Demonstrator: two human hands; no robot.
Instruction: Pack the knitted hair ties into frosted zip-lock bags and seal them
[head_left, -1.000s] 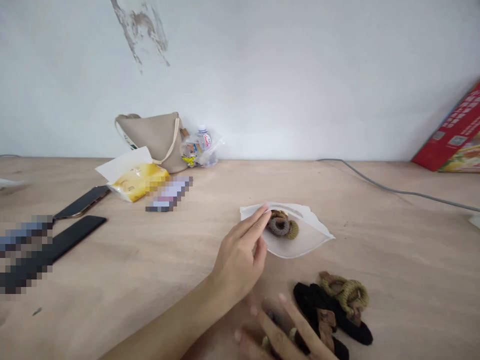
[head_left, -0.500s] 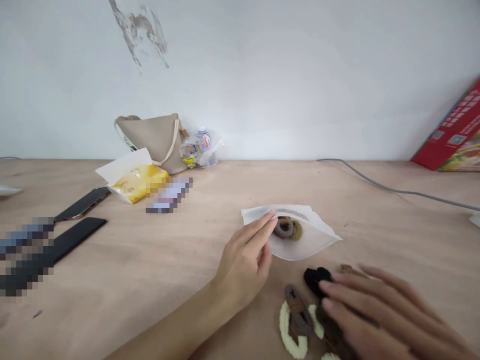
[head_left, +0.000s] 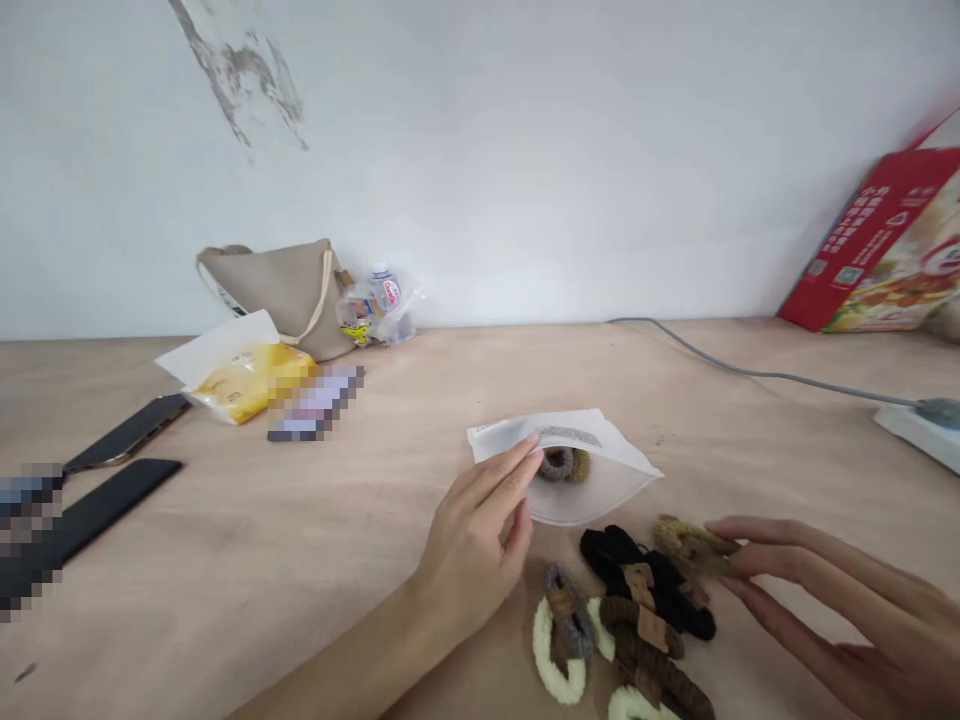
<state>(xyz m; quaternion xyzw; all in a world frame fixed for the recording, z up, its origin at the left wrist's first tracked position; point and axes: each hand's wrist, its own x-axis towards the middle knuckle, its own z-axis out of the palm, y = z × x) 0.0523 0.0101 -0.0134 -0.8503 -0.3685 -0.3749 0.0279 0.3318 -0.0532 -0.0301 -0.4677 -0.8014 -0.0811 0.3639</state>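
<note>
My left hand [head_left: 480, 525] pinches the near left edge of a white zip pouch [head_left: 622, 470], whose mouth gapes toward me. Inside it lie a grey hair tie [head_left: 556, 463] and an olive hair tie [head_left: 578, 466], partly covered by my fingers. On the right, my right hand [head_left: 840, 600] has its fingertips on another olive hair tie [head_left: 679, 535] lying at the edge of a loose pile. That pile has black hair ties [head_left: 615, 548], brown hair ties [head_left: 652, 660], a grey hair tie [head_left: 574, 620] and cream hair ties [head_left: 546, 660], several with small brown tags.
At the back left stand a beige bag [head_left: 277, 290] and a clear plastic bag with a bottle [head_left: 386, 295]. Nearer are a yellow tissue pack [head_left: 251, 380] and phones [head_left: 124, 435]. A grey cable [head_left: 720, 362] runs to a white power strip [head_left: 919, 435] near a red box [head_left: 862, 240].
My right hand has moved off the top of the pile to the olive hair tie at its far right, uncovering the black and brown ones. The view has shifted slightly right; my left hand stays on the pouch.
</note>
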